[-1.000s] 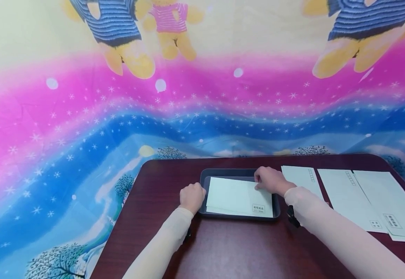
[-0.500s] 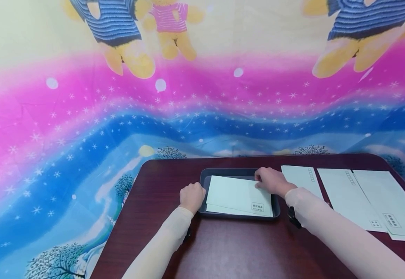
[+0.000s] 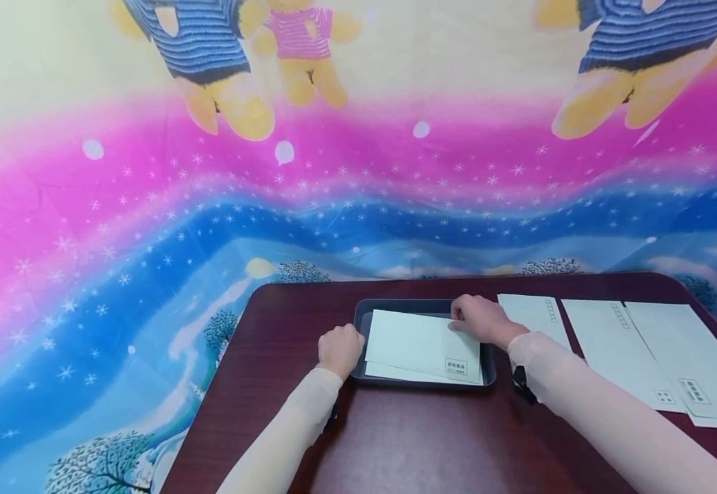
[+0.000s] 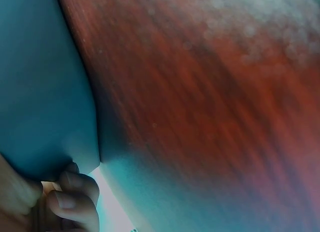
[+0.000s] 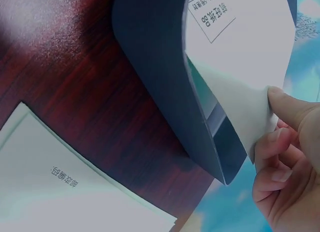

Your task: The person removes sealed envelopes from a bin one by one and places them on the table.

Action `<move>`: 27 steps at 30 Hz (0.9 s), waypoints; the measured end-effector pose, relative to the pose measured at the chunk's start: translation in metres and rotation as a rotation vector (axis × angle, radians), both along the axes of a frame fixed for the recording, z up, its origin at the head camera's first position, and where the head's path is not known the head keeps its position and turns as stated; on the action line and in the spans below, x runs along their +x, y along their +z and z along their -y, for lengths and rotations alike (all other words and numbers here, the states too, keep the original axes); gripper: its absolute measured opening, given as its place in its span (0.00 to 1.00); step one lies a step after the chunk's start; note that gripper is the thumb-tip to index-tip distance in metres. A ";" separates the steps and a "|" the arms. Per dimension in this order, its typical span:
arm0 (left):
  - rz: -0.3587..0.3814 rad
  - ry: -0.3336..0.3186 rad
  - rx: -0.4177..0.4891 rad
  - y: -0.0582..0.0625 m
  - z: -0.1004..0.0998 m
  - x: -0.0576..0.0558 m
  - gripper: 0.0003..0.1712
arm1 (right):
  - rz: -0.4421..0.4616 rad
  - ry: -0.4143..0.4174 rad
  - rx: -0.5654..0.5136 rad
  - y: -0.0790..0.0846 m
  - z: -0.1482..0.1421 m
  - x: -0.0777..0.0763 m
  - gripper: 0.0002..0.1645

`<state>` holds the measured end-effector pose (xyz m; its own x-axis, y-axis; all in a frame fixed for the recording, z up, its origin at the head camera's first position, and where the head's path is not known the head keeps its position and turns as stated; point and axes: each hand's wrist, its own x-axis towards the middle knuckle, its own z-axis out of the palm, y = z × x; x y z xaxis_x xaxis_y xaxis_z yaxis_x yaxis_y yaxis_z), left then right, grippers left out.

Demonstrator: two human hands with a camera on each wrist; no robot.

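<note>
With my right hand (image 3: 480,320) I pinch the top envelope (image 3: 416,343) by its far right corner, thumb on the upper face and fingers below. Its right end is bent up, leaving a gap beneath, and a boxed print shows near its close right corner. It is in the tray (image 3: 407,304), slightly turned over a lower envelope (image 3: 389,372), whose near edge shows beneath it.

My left hand (image 3: 341,350) is at the tray's left end, fingers curled to grip the rim; the left wrist view is dim, so I can't quite tell how far under they reach.

To the right of the tray, 3 groups of envelopes lie side by side on the brown surface (image 3: 395,439): the left group (image 3: 531,315), partly behind my right arm, the middle group (image 3: 617,350) and the right group (image 3: 698,363), which has at least 2 layers.
</note>
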<state>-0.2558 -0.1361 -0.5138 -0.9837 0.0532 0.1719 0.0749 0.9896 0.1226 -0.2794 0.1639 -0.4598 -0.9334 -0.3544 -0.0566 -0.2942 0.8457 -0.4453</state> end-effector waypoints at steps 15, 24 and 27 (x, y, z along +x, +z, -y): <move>-0.006 -0.002 0.013 0.000 0.001 0.000 0.28 | -0.006 0.000 -0.062 0.005 -0.003 0.001 0.10; -0.017 -0.012 0.015 -0.001 0.001 0.000 0.29 | 0.005 -0.003 -0.087 0.009 -0.005 0.002 0.09; -0.019 -0.010 0.008 -0.001 0.001 0.001 0.29 | 0.007 -0.005 -0.094 0.009 -0.006 0.002 0.09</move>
<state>-0.2551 -0.1370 -0.5145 -0.9797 0.0613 0.1911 0.0870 0.9878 0.1292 -0.2778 0.1702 -0.4506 -0.9350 -0.3535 -0.0297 -0.2865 0.8018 -0.5245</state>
